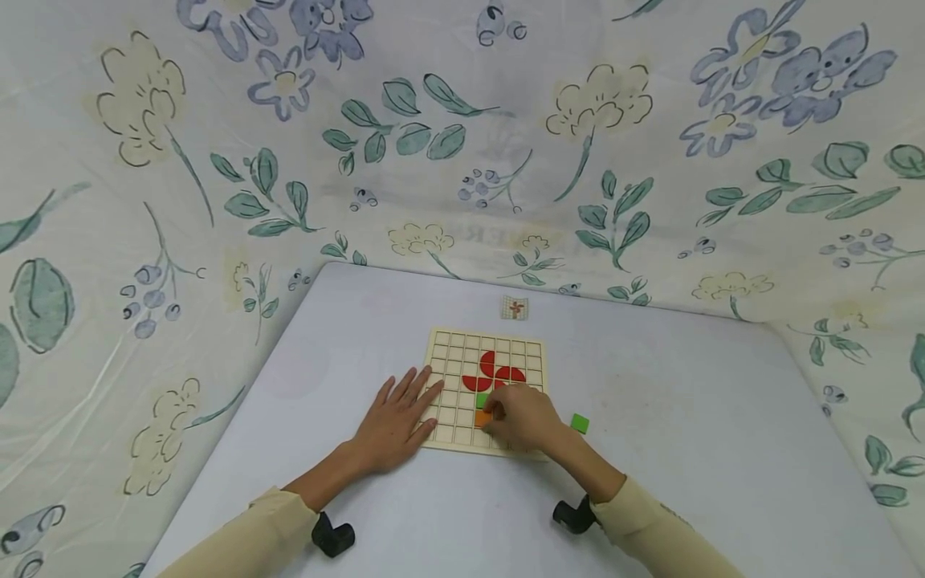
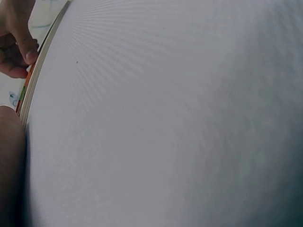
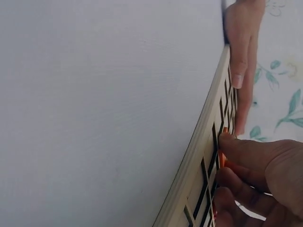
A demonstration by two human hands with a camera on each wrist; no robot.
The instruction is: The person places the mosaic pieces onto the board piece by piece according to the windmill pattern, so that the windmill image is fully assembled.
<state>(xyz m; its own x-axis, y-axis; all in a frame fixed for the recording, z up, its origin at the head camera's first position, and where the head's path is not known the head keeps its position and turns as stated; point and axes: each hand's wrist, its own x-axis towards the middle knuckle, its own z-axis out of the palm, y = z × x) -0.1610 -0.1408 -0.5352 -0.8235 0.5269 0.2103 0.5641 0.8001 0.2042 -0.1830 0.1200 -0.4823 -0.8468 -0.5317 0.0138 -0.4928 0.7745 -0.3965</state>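
A square wooden grid board [image 1: 451, 347] lies on the white table. Several red rounded pieces [image 1: 476, 384] sit in its middle cells, partly covered by my right hand [image 1: 526, 417]. Below them is a green square tile [image 1: 482, 399], and below that an orange square tile [image 1: 482, 418]. My right thumb and index finger pinch the orange tile at its cell; the right wrist view shows its orange edge [image 3: 223, 160] between them. My left hand [image 1: 397, 417] rests with fingers spread and straight on the board's left edge.
A loose green tile [image 1: 580, 423] lies right of the board. Behind the board is a small card [image 1: 515, 307] with a red pattern on a grid. Floral cloth [image 1: 448, 201] hangs around the table's back and sides.
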